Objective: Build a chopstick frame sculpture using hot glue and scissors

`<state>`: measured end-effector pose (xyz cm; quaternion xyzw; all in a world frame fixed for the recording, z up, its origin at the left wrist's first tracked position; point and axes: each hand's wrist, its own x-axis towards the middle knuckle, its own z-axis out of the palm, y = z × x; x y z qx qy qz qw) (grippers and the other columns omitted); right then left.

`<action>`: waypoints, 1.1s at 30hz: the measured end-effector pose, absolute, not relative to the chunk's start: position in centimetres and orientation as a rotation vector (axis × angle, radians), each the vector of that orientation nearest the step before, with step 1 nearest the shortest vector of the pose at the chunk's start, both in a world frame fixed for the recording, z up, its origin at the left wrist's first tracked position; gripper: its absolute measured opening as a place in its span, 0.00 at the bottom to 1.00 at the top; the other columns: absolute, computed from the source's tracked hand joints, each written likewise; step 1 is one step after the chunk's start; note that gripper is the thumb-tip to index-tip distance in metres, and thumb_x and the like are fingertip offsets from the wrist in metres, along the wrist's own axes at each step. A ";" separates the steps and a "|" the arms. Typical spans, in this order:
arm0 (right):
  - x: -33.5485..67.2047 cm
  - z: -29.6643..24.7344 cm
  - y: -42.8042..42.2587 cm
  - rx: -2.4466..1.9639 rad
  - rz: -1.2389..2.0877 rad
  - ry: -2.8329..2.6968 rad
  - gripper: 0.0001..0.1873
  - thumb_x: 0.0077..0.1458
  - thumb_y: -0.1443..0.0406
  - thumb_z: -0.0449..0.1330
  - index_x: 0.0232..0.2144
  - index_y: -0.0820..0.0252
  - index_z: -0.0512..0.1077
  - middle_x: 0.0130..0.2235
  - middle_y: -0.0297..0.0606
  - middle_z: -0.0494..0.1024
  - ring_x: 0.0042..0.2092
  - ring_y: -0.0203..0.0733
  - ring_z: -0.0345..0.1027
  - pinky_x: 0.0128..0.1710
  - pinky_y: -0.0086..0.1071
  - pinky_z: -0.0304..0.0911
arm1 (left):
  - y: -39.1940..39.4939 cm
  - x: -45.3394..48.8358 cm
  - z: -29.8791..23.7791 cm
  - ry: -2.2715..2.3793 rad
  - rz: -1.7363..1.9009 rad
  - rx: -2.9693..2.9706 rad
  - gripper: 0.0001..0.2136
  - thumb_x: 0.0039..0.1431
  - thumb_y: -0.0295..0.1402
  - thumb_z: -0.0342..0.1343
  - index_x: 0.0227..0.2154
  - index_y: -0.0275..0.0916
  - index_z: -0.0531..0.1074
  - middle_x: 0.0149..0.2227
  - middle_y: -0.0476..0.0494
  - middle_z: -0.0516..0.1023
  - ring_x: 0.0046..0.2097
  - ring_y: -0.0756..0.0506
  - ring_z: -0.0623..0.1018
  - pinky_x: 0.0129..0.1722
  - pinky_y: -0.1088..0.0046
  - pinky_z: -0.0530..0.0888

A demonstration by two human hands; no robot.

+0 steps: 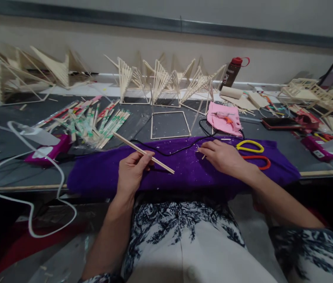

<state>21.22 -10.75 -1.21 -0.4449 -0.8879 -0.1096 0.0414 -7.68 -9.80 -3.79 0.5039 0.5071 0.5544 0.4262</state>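
Note:
My left hand (134, 169) is closed around a pair of pale wooden chopsticks (163, 166), which slant down to the right above a purple cloth (95, 173). Over the cloth's right part, my right hand (219, 154) has its fingers pinched together, with a short stick piece (203, 157) poking out below them. Right beside that hand lie scissors (249, 146) with one yellow and one red handle loop; their blades are hidden. Behind the cloth rests a square stick frame (171, 113). Small white bits are scattered over the cloth.
Wrapped chopsticks (95, 122) are heaped at left, near a purple power strip (48, 151) with a looping white cable (30, 204). A glue gun (224, 116) lies on pink paper. Stick structures (160, 78), a bottle (230, 72) and a phone (281, 123) stand or lie farther back.

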 end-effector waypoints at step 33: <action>34.3 2.4 -1.2 -2.114 -0.395 -1.809 0.09 0.53 0.65 0.55 0.37 0.61 0.72 0.36 0.43 0.77 0.37 0.44 0.68 0.33 0.31 0.56 | -9.4 -8.4 -3.5 1.432 1.315 1.329 0.13 0.45 0.41 0.62 0.32 0.38 0.78 0.26 0.49 0.77 0.27 0.51 0.72 0.25 0.78 0.69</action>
